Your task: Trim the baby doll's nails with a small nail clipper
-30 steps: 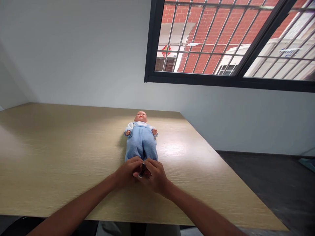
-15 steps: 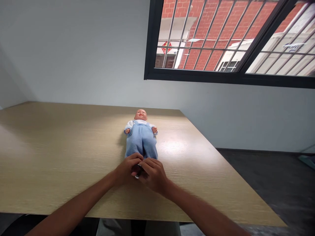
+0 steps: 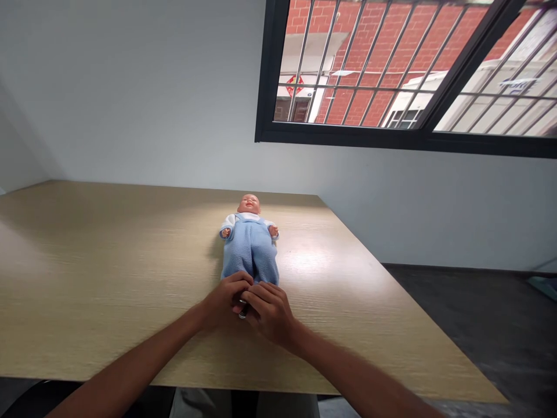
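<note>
A baby doll point(image 3: 250, 247) in light blue fleece dungarees and a white top lies on its back, its head towards the wall. My left hand point(image 3: 227, 299) is closed at the lower end of the doll's legs, and its fingers hide the feet. Pressed against it from the right is my right hand point(image 3: 268, 310), fingers bent and pinched together. A small dark object with shiny silver ends point(image 3: 242, 312) shows between the two hands, within the right hand's grip. Its kind is hard to make out. What the left fingers hold is hidden.
The doll lies on a pale wooden table point(image 3: 130, 273) whose right edge slants down towards me. Behind it stands a grey wall point(image 3: 152, 93) with a dark-framed, barred window point(image 3: 339, 133). Dark floor point(image 3: 456, 313) lies to the right.
My right hand has shifted very slightly down, and less of the small object's upper part shows between the hands. The doll has not moved.
</note>
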Demonstrator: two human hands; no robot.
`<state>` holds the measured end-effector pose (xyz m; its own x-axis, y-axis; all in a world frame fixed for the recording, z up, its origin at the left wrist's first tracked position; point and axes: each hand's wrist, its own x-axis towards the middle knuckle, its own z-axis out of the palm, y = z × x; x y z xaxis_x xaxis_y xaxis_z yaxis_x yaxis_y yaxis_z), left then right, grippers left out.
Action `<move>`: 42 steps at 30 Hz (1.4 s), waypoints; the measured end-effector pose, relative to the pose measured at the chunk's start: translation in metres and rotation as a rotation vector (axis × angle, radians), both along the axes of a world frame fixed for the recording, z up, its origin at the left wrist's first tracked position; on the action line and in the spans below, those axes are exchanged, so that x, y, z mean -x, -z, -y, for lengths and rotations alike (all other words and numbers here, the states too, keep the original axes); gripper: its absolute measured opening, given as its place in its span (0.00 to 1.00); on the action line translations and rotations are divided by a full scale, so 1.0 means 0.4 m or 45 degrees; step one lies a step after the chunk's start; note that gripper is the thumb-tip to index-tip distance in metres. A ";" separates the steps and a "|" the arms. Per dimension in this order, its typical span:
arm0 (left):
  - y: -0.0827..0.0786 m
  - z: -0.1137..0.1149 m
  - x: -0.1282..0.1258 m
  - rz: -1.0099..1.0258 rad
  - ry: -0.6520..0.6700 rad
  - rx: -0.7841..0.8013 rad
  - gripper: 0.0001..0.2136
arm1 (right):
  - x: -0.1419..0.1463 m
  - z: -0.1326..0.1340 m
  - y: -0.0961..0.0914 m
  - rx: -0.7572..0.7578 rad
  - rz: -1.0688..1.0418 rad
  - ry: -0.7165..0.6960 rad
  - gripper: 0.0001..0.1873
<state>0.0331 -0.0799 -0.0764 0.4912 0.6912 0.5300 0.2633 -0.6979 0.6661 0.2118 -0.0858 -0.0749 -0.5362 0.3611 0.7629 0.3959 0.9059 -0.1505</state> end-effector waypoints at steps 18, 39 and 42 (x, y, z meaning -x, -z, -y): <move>0.004 0.001 -0.005 0.016 0.020 0.069 0.02 | 0.001 0.000 0.000 0.077 -0.005 0.015 0.04; -0.016 0.003 0.000 -0.017 0.107 0.003 0.07 | -0.003 -0.011 0.000 0.081 0.013 -0.073 0.07; -0.013 0.001 0.001 -0.031 0.102 0.000 0.06 | -0.004 -0.010 -0.005 0.065 0.003 -0.079 0.06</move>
